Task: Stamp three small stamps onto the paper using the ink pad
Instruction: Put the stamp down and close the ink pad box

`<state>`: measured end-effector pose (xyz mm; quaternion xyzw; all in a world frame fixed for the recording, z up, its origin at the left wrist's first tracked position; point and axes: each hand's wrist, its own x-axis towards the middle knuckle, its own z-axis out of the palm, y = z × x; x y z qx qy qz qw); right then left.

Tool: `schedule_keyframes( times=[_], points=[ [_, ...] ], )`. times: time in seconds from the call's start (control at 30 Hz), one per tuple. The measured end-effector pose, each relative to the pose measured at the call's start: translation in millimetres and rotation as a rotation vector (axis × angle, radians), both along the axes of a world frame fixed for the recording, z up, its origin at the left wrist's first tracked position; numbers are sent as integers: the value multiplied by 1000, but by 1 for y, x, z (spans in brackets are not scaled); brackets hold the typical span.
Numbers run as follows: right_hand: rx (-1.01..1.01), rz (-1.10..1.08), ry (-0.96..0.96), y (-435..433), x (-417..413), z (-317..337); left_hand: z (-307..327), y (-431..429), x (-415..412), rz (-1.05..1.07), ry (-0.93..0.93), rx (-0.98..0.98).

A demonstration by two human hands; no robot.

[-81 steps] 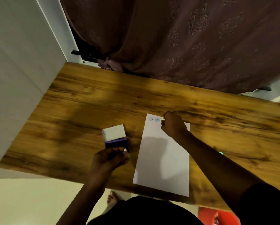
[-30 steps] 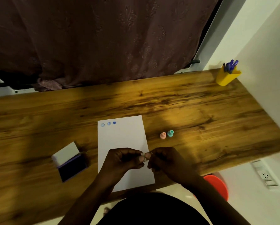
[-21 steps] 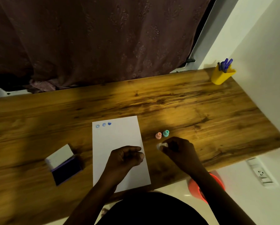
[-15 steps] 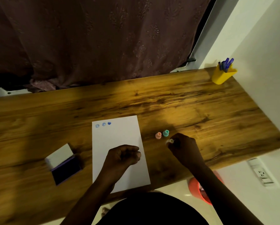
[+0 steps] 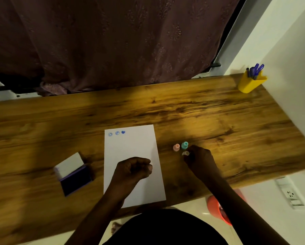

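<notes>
A white paper lies on the wooden table with three blue prints in a row at its top left. The ink pad sits open to the paper's left, its white lid raised. To the right of the paper stand a pink stamp and a teal stamp. My right hand pinches a small white stamp just below those two, at or near the table top. My left hand rests as a loose fist on the paper, holding nothing visible.
A yellow pen holder with blue pens stands at the table's far right corner by the wall. A dark curtain hangs behind the table. A red stool shows below the near edge, and a wall socket at the right.
My right hand has carried the white stamp from over the paper to the spot beside the pink and teal stamps. My left hand stayed curled on the paper.
</notes>
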<state>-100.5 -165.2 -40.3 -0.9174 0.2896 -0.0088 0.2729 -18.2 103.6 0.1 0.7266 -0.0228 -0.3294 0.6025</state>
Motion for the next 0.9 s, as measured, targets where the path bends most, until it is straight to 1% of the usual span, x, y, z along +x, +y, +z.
schedule_keyframes(
  times=[0.33,0.47,0.53,0.63,0.9],
  points=[
    [11,-20,-18,4,-4,5,0,2,1,4,-15,-13],
    [-66,-11,-59,9,-7,20,2,4,3,-7,-22,-27],
    [-97,22,-130,17,-5,33,4,7,4,-3,-28,-24],
    [-72,84,-243,36,4,54,5,13,8,33,-20,-26],
    [48,208,-246,95,47,79,11,42,15,184,-42,-33]
  ],
)
